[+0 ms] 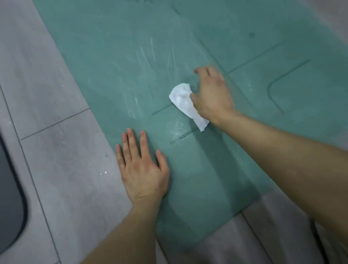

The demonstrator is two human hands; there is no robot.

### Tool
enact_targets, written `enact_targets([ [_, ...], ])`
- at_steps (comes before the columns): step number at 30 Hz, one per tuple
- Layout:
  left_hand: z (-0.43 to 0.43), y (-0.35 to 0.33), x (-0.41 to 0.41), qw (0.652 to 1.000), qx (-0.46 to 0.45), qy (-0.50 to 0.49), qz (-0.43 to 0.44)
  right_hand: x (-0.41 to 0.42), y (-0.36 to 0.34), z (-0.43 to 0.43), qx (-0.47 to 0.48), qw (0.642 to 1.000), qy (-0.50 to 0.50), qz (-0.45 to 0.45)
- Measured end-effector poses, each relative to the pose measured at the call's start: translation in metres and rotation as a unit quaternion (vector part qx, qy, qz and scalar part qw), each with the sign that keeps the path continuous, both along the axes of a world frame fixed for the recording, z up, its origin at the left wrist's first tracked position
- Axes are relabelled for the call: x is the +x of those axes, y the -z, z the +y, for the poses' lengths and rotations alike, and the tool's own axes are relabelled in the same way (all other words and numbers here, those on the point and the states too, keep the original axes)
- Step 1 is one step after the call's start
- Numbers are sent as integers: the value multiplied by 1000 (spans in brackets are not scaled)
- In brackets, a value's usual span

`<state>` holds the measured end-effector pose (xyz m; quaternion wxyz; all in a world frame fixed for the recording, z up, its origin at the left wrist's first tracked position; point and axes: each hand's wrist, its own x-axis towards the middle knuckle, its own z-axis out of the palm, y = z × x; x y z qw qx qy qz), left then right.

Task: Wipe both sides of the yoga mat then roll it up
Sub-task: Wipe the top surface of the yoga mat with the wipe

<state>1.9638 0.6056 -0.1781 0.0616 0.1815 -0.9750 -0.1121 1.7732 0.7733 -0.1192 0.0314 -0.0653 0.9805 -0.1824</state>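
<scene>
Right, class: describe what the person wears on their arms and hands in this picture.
Nothing shows: the left hand and right hand are ungloved, with no rings, watch or bracelet, and both forearms are bare, no sleeve in view.

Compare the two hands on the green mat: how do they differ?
The left hand lies flat with straight fingers and holds nothing; the right hand curls round a white cloth. The left hand is sharp and near the edge of the mat; the right hand is blurred, farther up. Both are bare, over the mat.
</scene>
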Motion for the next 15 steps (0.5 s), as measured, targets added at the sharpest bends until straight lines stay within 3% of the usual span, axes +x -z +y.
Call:
enact_targets([
  [2,1,1,0,1000,-12,-5,9,20,26,-8,4,994,-106,2],
  [4,1,1,2,1000,-15,-4,20,35,53,-11,76,980,-181,16],
  [10,-1,3,1,999,-17,-7,41,37,58,-5,86,960,-258,61],
  [14,-4,3,0,999,-17,4,44,37,46,-1,119,870,-475,54],
  [15,-4,4,0,999,-18,3,42,21,43,5,130,860,-490,55],
])
